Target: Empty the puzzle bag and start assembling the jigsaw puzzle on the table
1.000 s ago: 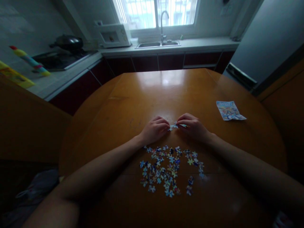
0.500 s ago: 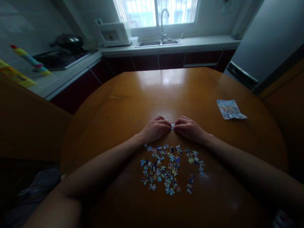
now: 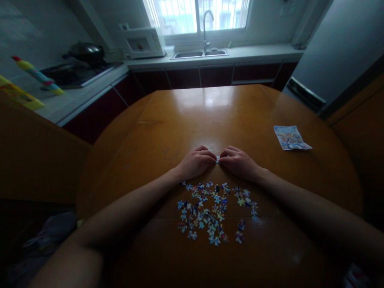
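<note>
My left hand [image 3: 198, 162] and my right hand [image 3: 238, 162] meet at the middle of the wooden table [image 3: 168, 128], fingertips almost together. Between them shows a small bit of light-coloured puzzle pieces [image 3: 218, 159], pinched from both sides; the fingers cover most of it, so I cannot tell how many pieces it is. Both hands are closed. Closer to me, below the hands, lies a loose spread of jigsaw pieces [image 3: 205, 214] in blue, white, yellow and dark tones. A few pieces [image 3: 240, 231] sit apart at its right.
A creased printed sheet [image 3: 291, 138] lies on the table at the right. Beyond the table are a counter with a sink [image 3: 200, 54], a microwave [image 3: 144, 43] and a stove with a wok [image 3: 85, 52]. A grey fridge [image 3: 339, 52] stands at the right.
The hands have drawn very slightly closer together, so less of the puzzle pieces shows between the fingertips. The scattered pieces and the sheet stay where they were.
</note>
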A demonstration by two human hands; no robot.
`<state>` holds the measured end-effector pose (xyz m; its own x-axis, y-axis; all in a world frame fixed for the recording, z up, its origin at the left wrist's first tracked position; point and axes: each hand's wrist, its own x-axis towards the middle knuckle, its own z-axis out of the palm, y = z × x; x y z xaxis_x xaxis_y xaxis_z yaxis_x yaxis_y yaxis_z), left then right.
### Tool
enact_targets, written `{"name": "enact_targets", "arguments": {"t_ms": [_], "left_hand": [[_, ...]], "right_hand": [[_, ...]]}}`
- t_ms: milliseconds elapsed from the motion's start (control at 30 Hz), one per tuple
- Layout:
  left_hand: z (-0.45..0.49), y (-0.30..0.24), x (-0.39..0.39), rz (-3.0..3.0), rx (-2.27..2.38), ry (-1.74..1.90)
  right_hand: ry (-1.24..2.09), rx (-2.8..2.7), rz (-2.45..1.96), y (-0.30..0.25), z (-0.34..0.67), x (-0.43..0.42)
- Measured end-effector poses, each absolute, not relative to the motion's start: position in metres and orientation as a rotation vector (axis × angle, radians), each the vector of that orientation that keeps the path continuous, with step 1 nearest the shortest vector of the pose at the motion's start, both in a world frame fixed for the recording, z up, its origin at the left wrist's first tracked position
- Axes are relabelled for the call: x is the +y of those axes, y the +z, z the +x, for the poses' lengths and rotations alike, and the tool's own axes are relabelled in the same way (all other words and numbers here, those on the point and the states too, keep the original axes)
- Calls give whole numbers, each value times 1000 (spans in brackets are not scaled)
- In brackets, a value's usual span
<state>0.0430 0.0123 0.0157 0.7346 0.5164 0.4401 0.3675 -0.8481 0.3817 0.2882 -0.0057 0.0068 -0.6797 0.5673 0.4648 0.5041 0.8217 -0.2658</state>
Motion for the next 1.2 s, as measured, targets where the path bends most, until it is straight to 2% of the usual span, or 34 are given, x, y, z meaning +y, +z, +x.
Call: {"name": "enact_targets", "arguments": {"t_ms": [433, 833, 1200], "left_hand": [[42, 17, 10, 2714, 734, 780], [39, 12, 12, 2789, 725, 723], [40, 11, 11, 2819, 726, 718]], "right_hand": [[205, -2172, -990, 5, 294, -2], [196, -2333, -939, 7, 288, -10], [176, -2274, -1125, -4, 290, -5]]}}
